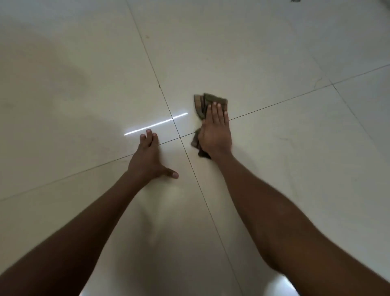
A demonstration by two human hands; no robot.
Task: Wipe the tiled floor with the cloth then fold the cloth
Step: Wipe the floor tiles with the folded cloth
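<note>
A crumpled brown and olive cloth (pixel 207 101) lies on the pale tiled floor (pixel 274 52), just right of where two grout lines cross. My right hand (pixel 215 131) lies flat on top of it with straight fingers, pressing it to the floor; cloth shows beyond the fingertips and at the left side of the palm. My left hand (pixel 149 158) rests flat on the bare tile to the left of the crossing, fingers together and thumb spread out to the right. It holds nothing.
Large glossy cream tiles with thin dark grout lines (pixel 152 69) stretch in every direction. A bright strip of reflected light (pixel 156 124) sits just beyond my left fingertips. A small dark object (pixel 295 1) lies at the far top edge.
</note>
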